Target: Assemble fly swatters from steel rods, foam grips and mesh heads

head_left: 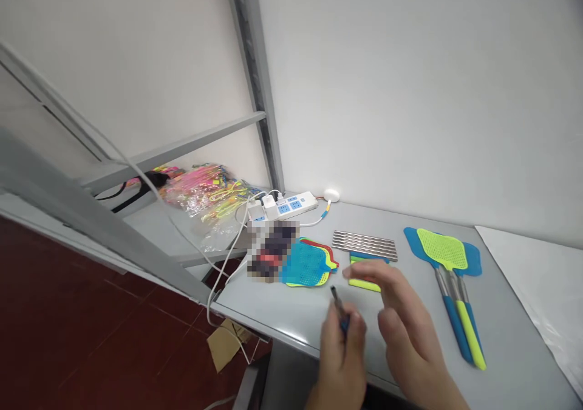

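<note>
Tabletop (291, 316): grey, bearing three Swatters (454, 287) at the right
Right hand (407, 331): fingers parted and curved, nothing visible between them, near coloured handles (364, 285)
Left hand (337, 361): fingers pinched around a slim metal piece with blue at its base
Swatter heads (307, 263): stacked, left of a row of rods (364, 246)
Metal piece (337, 300): above the tabletop's front edge; probably light, stiff, slippery, best held by the blue part
</note>
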`<state>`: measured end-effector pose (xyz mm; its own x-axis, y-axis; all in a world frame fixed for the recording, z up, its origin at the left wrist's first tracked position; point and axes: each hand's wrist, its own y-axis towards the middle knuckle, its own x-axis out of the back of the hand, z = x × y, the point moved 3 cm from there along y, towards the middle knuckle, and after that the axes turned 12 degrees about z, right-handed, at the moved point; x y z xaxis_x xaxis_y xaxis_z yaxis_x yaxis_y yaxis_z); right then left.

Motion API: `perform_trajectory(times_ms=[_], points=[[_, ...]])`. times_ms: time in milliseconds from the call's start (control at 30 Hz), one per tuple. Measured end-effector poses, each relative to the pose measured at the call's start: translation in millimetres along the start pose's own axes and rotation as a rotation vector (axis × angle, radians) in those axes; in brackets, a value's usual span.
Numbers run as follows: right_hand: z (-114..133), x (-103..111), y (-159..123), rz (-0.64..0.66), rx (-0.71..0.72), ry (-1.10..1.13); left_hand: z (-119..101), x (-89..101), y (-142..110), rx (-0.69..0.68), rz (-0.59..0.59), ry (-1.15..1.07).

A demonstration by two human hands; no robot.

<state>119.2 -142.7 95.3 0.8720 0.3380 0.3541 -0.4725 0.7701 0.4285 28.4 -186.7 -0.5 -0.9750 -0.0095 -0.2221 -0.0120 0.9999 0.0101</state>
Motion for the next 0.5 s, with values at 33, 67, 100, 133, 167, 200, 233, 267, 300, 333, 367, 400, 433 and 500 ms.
perform_trajectory(times_ms=[33,67,100,133,167,200,233,267,300,333,367,400,433,500], points=[[-5,-5,7,0.018,0.021,-0.093,-4,12.1,0,-0.018,-0.066,-0.083],[-11,-14,14,0.056,0.017,-0.210,-9,26.2,0,-0.042,-0.135,-0.164],[-20,-24,20,0.106,0.005,-0.347,-15,41.4,0,-0.075,-0.193,-0.218],[-29,-37,26,0.165,-0.009,-0.499,-21,56.4,-1,-0.099,-0.228,-0.224],[-39,-50,30,0.226,-0.030,-0.651,-27,71.1,-2,-0.110,-0.271,-0.216],[-49,-64,32,0.281,-0.053,-0.781,-32,84.3,-4,-0.128,-0.308,-0.207],[-58,-75,33,0.326,-0.069,-0.887,-35,95.1,-6,-0.145,-0.345,-0.201],[-66,-85,33,0.365,-0.083,-0.970,-38,103.1,-7,-0.159,-0.372,-0.200],[-73,-93,33,0.394,-0.093,-1.029,-39,107.9,-8,-0.166,-0.385,-0.200],[-77,-98,31,0.415,-0.100,-1.071,-38,109.9,-8,-0.161,-0.387,-0.198],[-80,-100,30,0.430,-0.108,-1.099,-37,109.5,-8,-0.142,-0.374,-0.191],[-82,-101,29,0.436,-0.114,-1.116,-35,107.3,-7,-0.116,-0.347,-0.177],[-83,-99,28,0.437,-0.119,-1.127,-33,104.4,-7,-0.090,-0.317,-0.158],[-82,-94,26,0.423,-0.118,-1.138,-31,99.0,-5,-0.060,-0.264,-0.124]])
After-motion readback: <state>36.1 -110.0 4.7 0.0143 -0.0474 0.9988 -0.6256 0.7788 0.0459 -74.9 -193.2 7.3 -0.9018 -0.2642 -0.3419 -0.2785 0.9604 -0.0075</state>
